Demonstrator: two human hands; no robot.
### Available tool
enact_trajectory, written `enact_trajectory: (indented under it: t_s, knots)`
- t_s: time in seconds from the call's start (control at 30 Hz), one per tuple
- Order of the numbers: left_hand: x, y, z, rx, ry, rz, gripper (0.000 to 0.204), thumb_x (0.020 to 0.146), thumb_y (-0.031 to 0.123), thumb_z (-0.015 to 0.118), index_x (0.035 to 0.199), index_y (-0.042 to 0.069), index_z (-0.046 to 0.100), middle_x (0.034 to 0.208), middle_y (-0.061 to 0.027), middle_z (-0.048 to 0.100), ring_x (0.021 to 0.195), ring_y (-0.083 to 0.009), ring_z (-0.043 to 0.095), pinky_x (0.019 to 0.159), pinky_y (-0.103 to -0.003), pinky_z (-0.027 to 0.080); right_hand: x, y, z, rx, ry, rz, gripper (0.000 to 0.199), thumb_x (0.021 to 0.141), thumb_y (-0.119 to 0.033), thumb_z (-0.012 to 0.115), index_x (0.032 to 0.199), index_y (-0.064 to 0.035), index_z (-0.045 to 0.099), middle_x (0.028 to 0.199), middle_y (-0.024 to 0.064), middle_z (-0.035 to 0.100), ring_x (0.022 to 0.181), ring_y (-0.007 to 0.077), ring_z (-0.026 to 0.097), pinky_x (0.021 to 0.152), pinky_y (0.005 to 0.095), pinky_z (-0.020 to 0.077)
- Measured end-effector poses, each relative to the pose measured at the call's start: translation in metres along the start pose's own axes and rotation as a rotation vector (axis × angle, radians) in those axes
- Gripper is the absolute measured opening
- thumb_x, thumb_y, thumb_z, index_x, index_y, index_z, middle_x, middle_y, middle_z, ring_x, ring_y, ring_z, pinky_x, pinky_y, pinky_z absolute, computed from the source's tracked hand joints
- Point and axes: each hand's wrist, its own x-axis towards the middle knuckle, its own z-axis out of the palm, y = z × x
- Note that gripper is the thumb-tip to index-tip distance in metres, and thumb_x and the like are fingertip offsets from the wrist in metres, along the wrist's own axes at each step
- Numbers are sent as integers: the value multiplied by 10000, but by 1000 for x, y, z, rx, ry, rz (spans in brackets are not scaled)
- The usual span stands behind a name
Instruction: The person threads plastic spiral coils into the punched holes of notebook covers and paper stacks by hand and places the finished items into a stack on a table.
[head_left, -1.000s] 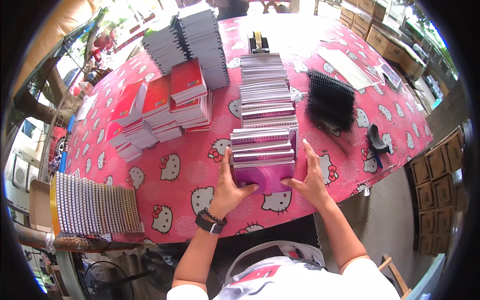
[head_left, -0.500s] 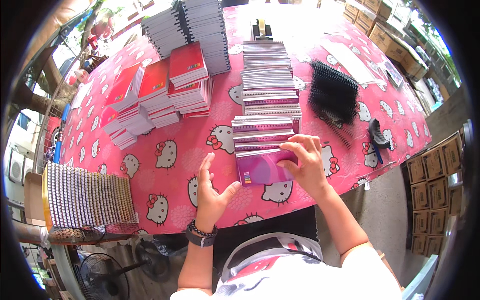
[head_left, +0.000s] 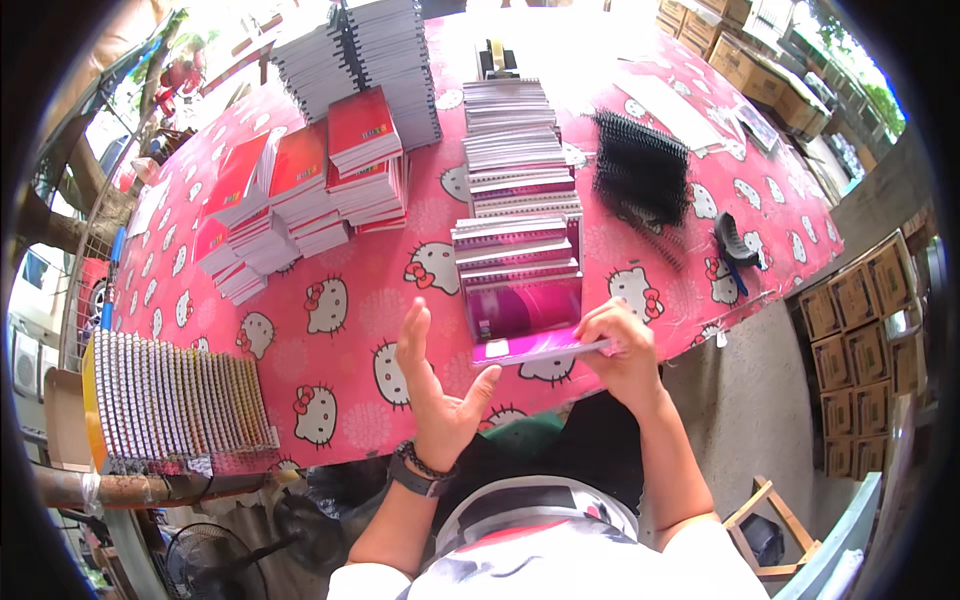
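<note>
My right hand (head_left: 622, 352) pinches the right end of a thin purple notebook (head_left: 535, 349), tilted so that its edge faces me. My left hand (head_left: 440, 400) is spread open by the notebook's left end, thumb close to its lower corner; whether they touch I cannot tell. Just beyond stands a long row of notebooks (head_left: 515, 187) with punched edges, leaning on one another. The front one in that row shows a purple cover (head_left: 525, 308).
Stacks of red-covered notebooks (head_left: 365, 125) and tall piles of black-bound books (head_left: 392, 75) stand at the far left. Wire-bound books (head_left: 180, 400) line the near left edge. Black binding coils (head_left: 642, 168), a dark clip-like tool (head_left: 737, 243) and a tape dispenser (head_left: 497, 60) also lie on the pink tablecloth (head_left: 375, 300).
My right hand has drawn the front purple notebook toward me and tipped it, baring another purple cover behind. My left hand stays spread, slightly nearer me. The whole view has shifted a little.
</note>
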Motion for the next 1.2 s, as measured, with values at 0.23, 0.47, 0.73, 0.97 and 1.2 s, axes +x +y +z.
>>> enact_trajectory:
  t_s: [0.23,0.47,0.73,0.97,1.2]
  knots:
    - [-24,-15,4,-255,-160,-114,402,851,-2,644,1206,40,462,1031,-77,583,936,-125,564,796,-258,464,-28,-9,33,697,25,355,197,785,47,701,912,-42,581,911,27,603,818,75,551,705,222,450]
    - [-53,5,21,-532,214,-329,483,839,-36,604,1279,34,417,1097,-83,540,1050,-170,521,942,-338,404,-26,-16,53,859,-153,569,79,909,-97,618,897,-49,557,834,-34,549,734,15,451,637,175,365]
    - [-35,36,23,610,-17,189,337,728,-56,616,1020,98,689,962,-36,659,910,-222,603,960,-413,381,-14,-11,40,665,-187,343,57,884,-72,621,872,-19,604,810,13,567,732,72,538,663,215,440]
    - [-36,32,16,601,3,201,349,713,-51,645,1024,97,697,955,-36,653,878,-223,585,789,-358,416,67,68,-81,261,-483,124,97,842,-81,637,882,-11,690,759,70,679,666,164,642,569,293,497]
    - [-20,29,-8,695,0,253,391,720,-30,630,1066,136,706,940,-26,651,867,-213,585,786,-359,411,-99,38,52,178,-1689,8,675,949,-535,406,1482,-160,231,1530,183,181,1426,367,103,1146,482,170]
